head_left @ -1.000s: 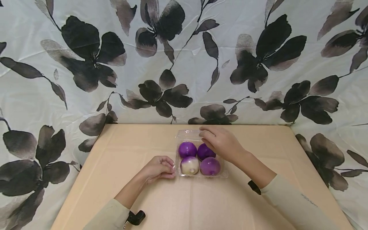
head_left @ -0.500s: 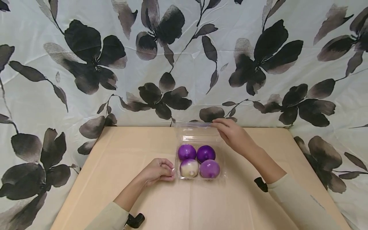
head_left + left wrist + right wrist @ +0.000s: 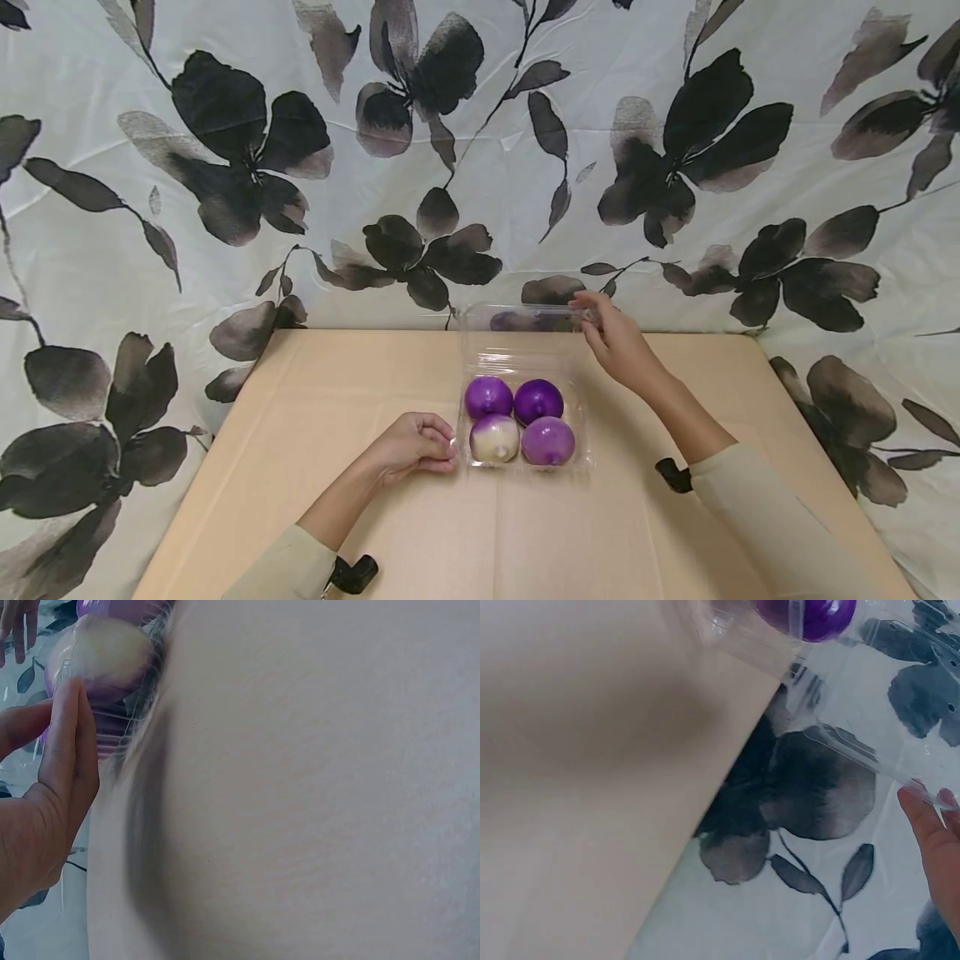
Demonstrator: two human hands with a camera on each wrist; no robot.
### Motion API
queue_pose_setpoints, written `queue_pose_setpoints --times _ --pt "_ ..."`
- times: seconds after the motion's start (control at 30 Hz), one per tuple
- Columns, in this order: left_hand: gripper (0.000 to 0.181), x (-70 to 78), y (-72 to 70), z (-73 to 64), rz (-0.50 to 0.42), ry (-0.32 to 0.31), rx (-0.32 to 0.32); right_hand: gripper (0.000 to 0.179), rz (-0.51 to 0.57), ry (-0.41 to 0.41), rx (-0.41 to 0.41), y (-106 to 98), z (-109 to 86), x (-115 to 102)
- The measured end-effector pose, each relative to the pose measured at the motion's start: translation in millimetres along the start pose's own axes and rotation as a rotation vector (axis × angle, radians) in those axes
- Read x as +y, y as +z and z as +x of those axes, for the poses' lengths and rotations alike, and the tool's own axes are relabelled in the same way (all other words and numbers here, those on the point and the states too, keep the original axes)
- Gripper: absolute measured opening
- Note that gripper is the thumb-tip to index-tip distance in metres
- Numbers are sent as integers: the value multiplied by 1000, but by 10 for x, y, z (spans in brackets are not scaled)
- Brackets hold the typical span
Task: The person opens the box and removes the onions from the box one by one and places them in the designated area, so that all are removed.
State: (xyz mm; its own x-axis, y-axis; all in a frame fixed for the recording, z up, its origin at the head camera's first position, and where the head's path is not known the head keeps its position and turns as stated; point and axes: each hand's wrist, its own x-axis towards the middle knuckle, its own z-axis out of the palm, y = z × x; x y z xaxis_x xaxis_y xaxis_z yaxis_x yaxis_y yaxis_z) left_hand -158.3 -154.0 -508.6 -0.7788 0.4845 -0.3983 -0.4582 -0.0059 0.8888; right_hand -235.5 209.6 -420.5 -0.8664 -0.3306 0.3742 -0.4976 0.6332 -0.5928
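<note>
- The right hand (image 3: 611,337) pinches the edge of the lid (image 3: 495,340) near its right corner, thumb and fingers drawn close together; the right wrist view shows the fingertips at that clear edge.
- The left hand (image 3: 412,447) holds its thumb and fingers narrow at the left side of the box (image 3: 582,457), and seems to pinch the plastic there.
- What has just changed: the right hand has moved up and away, and the lid stands higher than it did a second ago. The left hand and the box have hardly shifted.
- For the work in hand, this likely means the box is being opened; the onions seem to be within reach from above.
- Four round onions sit inside the box, two by two: purple ones at far left (image 3: 488,397), far right (image 3: 537,402) and near right (image 3: 547,441), a paler one at near left (image 3: 494,439).
- The box rests on the table (image 3: 600,533), near its far edge, with bare table to both sides and in front.
- Behind that edge hangs a flowered cloth (image 3: 540,167); whether the lid touches it, I cannot tell.
</note>
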Motion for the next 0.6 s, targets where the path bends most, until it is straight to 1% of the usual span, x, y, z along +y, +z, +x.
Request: queue_pose_setpoints --times 0.1,0.2,0.33,0.47,0.6 --pt "22 -8 4 -1 3 0 1 48 54 47 13 52 -7 63" --pt "21 -11 9 -5 7 3 -2 54 90 76 42 104 -13 135" --pt "20 -15 18 -9 11 9 -3 60 197 114 65 188 -8 246" --pt "20 -25 25 -11 11 8 -6 62 281 173 55 282 -14 356" --pt "20 -27 21 -15 11 7 -13 63 295 210 31 364 -35 436"
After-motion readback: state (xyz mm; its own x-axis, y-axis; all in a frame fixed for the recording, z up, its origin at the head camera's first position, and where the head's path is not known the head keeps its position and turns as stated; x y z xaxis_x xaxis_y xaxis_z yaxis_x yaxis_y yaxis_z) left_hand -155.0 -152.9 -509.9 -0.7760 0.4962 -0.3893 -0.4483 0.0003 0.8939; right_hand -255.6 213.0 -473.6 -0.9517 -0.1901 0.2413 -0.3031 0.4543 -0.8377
